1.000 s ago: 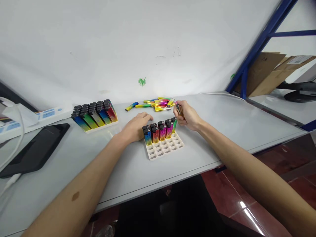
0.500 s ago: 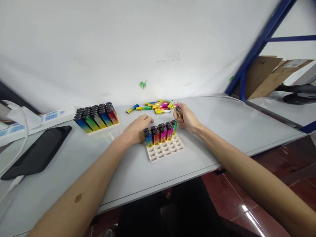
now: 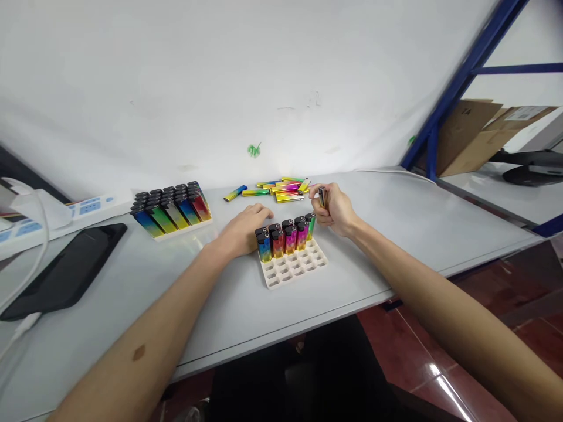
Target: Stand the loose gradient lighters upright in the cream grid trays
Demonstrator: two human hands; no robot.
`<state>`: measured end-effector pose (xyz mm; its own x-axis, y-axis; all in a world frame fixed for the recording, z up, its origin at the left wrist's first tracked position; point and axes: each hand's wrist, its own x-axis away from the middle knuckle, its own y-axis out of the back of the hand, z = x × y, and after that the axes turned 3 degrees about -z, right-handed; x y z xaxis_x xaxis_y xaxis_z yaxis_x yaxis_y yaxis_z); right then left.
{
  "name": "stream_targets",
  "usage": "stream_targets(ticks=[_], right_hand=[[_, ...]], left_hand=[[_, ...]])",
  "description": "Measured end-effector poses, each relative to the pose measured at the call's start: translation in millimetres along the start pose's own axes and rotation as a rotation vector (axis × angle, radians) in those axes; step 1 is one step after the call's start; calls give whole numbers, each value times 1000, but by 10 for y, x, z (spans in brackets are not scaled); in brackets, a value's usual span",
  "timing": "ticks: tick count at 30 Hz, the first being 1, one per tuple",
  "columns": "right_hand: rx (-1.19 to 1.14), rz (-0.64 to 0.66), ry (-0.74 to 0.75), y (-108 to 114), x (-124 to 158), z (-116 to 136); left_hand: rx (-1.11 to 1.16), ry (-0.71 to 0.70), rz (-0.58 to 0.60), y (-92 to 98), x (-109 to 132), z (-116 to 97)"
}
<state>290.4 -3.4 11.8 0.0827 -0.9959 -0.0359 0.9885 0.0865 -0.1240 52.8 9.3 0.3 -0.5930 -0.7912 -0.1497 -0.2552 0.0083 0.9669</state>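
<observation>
My right hand (image 3: pixel 333 210) is closed around a lighter (image 3: pixel 323 197), held above the table; most of the lighter is hidden by the fingers. My left hand (image 3: pixel 247 228) rests on the table with its fingers stretched out, at the left back side of a white tray (image 3: pixel 292 273). Two rows of coloured lighters (image 3: pixel 290 237) stand upright in the tray's back slots, and its front slots hold nothing. Behind both hands lies a loose heap of shiny lighters (image 3: pixel 288 189), with one blue and yellow lighter (image 3: pixel 235 193) at its left.
A second tray (image 3: pixel 185 230) packed with upright lighters stands at the left. Nearer the left edge are a black phone (image 3: pixel 65 272) with a cable and a white power strip (image 3: pixel 92 206). The wall bounds the back; a blue frame (image 3: pixel 433 146) and cardboard boxes (image 3: pixel 479 132) stand right.
My right hand has drawn slightly away from the heap and turned the lighter more upright. My left hand and the tray have stayed where they were.
</observation>
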Motion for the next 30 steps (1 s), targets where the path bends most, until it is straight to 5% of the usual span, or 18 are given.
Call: stream_targets(ticks=[10,18,23,30], right_hand=[[177,49,106,-67,17,-66],[490,-146,176,-29,-10,-77],[428,-209,253,49,-42,-76],[204,-83,140,75,23,113]], left_hand=[[-8,-6,-3,1,-4,-1],[-2,-13,-4,19,1,-33],[-6,-6,-1,7,0,-15],[-1,2,8,20,3,-33]])
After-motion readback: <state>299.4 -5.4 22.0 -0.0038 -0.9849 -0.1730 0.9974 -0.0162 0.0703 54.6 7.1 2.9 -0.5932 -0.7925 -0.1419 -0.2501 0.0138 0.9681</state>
